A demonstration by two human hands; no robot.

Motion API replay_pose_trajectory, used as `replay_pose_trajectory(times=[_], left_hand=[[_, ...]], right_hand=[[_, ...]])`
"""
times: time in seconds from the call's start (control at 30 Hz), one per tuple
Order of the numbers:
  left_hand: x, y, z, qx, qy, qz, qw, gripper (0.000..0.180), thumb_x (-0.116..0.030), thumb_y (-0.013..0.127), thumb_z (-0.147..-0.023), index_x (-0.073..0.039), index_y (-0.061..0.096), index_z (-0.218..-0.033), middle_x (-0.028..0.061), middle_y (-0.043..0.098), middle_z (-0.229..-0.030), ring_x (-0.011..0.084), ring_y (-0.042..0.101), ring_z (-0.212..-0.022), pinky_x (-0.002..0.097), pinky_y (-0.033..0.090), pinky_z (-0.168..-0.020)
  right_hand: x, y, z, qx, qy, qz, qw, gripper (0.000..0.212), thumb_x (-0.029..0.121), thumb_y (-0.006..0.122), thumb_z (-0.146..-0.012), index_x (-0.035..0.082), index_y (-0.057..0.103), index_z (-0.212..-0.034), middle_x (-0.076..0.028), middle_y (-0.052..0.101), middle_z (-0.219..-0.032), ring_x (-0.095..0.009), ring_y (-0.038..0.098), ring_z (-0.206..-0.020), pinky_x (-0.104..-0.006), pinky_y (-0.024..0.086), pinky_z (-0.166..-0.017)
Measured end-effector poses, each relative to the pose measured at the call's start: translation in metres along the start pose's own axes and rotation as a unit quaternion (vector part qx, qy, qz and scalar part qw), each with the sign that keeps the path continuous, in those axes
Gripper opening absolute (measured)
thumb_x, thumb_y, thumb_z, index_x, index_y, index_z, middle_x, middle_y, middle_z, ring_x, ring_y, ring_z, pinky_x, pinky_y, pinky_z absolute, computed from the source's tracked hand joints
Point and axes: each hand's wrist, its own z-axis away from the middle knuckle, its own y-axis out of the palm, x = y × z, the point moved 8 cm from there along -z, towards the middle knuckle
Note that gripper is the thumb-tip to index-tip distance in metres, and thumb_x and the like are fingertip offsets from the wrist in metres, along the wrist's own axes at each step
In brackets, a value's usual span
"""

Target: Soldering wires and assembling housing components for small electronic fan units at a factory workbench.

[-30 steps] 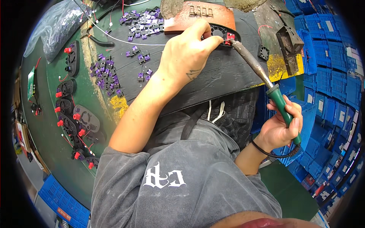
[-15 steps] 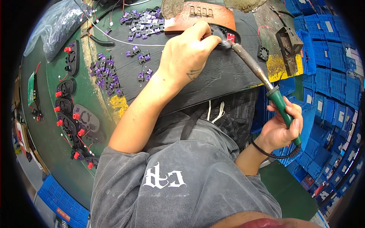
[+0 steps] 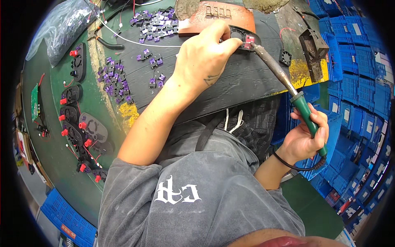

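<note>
You look to be at the joining step: the tip of your soldering iron (image 3: 273, 68) is at the red part (image 3: 250, 40) on the black fan plate (image 3: 237, 36). That plate sits at the far side of the black board (image 3: 247, 78), right by the orange block (image 3: 242, 16). I think the next move calls for a steady tip and a little wire at the same spot, then a clean lift so the fan doesn't get burned.

Your right hand (image 3: 306, 136) is wrapped around the green handle, low down by the cord. The iron slants up and to the left, away from you, and your right arm is bent at your side.

Your left arm reaches out far and crosses the board. Your left hand (image 3: 201, 57) is palm down, with thumb and finger curled in close to the fan plate. A thin pale wire (image 3: 156, 47) runs in behind that hand from the left. I can't tell if your fingers pinch the wire, the plate or both, because the hand hides it.
</note>
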Motion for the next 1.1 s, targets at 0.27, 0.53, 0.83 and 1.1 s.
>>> replay_pose_trajectory(times=[0.27, 0.53, 0.83, 1.1], left_hand=[[-0.002, -0.002, -0.006, -0.002, 0.003, -0.025, 1.0, 0.021, -0.004, 0.068, -0.071, -0.012, 0.071, -0.09, 0.0036, 0.054, -0.081, 0.0198, 0.059, -0.075, 0.0314, 0.051, -0.064], [-0.002, -0.001, -0.006, 0.005, -0.004, -0.038, 0.999, 0.02, -0.004, 0.068, -0.071, -0.012, 0.071, -0.089, 0.0032, 0.053, -0.08, 0.0204, 0.058, -0.078, 0.0311, 0.05, -0.065], [0.001, -0.008, -0.004, -0.035, -0.002, -0.04, 0.999, 0.016, -0.005, 0.066, -0.072, -0.01, 0.069, -0.087, 0.0041, 0.054, -0.08, 0.0213, 0.059, -0.077, 0.0314, 0.05, -0.065], [0.006, -0.015, -0.005, -0.059, -0.03, 0.001, 0.998, 0.019, -0.001, 0.07, -0.075, -0.006, 0.065, -0.093, 0.0081, 0.06, -0.086, 0.0278, 0.059, -0.079, 0.0362, 0.048, -0.072]], right_hand=[[0.001, 0.0, 0.0, 0.034, -0.001, 0.008, 0.999, 0.042, 0.031, 0.039, -0.093, -0.006, 0.06, -0.09, -0.02, 0.061, -0.096, -0.032, 0.066, -0.069, -0.0345, 0.059, -0.057], [0.004, 0.005, 0.001, 0.004, -0.004, -0.001, 1.0, 0.041, 0.027, 0.042, -0.089, -0.009, 0.061, -0.084, -0.021, 0.059, -0.09, -0.032, 0.065, -0.061, -0.0354, 0.058, -0.051], [0.001, 0.004, 0.001, 0.034, 0.003, 0.0, 0.999, 0.042, 0.029, 0.039, -0.091, -0.008, 0.06, -0.088, -0.021, 0.06, -0.095, -0.034, 0.067, -0.068, -0.0366, 0.059, -0.056], [0.002, 0.003, 0.001, -0.003, -0.001, -0.004, 1.0, 0.041, 0.028, 0.043, -0.089, -0.009, 0.061, -0.084, -0.021, 0.058, -0.09, -0.032, 0.065, -0.061, -0.0358, 0.058, -0.052]])
